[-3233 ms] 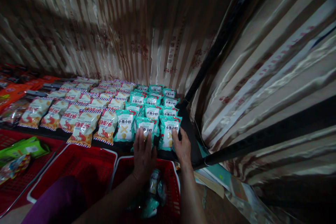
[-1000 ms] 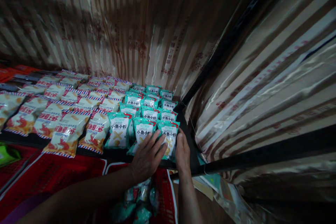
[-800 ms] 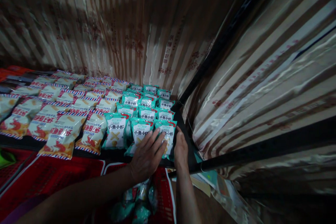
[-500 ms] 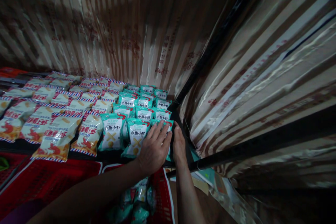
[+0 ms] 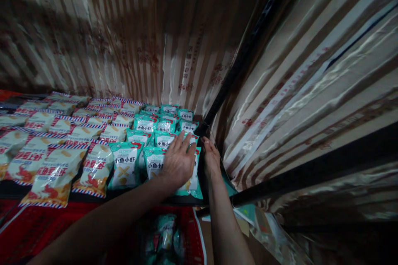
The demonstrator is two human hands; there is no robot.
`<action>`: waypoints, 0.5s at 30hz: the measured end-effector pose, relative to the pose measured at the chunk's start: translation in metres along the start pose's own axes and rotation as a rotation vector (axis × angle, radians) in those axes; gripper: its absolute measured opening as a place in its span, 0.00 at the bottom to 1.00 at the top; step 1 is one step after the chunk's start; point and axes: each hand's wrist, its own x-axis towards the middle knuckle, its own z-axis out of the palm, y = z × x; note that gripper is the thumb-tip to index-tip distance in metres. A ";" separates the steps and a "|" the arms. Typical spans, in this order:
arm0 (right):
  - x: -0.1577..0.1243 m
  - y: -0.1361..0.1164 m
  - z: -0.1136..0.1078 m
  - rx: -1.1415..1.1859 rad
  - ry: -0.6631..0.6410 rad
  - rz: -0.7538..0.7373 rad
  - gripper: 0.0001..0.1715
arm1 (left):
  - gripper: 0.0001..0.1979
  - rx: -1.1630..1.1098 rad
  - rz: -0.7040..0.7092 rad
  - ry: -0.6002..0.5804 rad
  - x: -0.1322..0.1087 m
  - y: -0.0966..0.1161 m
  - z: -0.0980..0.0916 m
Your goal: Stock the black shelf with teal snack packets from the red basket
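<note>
Rows of teal-and-white snack bags stand on a black shelf. My left hand lies over the bags at the right end, palm down with its fingers spread and pointing toward the back. It covers part of a front bag and touches the ones behind. Beside the rightmost column is my right hand, upright at the shelf's right end, its fingers apart and holding nothing. Left of the teal bags are several rows of pale bags with red lettering.
Red baskets sit below the shelf front; one holds more teal bags. A black post rises at the shelf's right corner, and a black bar runs right. Striped curtain hangs behind and to the right.
Both hands have moved a little toward the back of the shelf. More of the front right teal bag shows below my left hand. The view has shifted slightly.
</note>
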 end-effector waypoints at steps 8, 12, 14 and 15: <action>0.034 -0.014 0.022 -0.018 -0.082 0.035 0.35 | 0.20 0.102 -0.021 -0.163 0.069 -0.024 0.012; 0.042 -0.014 0.025 -0.075 -0.051 0.022 0.34 | 0.21 0.122 0.026 -0.255 0.085 -0.018 0.028; 0.046 -0.010 0.026 -0.089 -0.037 0.008 0.35 | 0.21 0.143 0.025 -0.284 0.091 -0.018 0.034; 0.047 -0.008 0.027 -0.092 -0.034 -0.005 0.35 | 0.20 0.155 0.024 -0.292 0.093 -0.019 0.036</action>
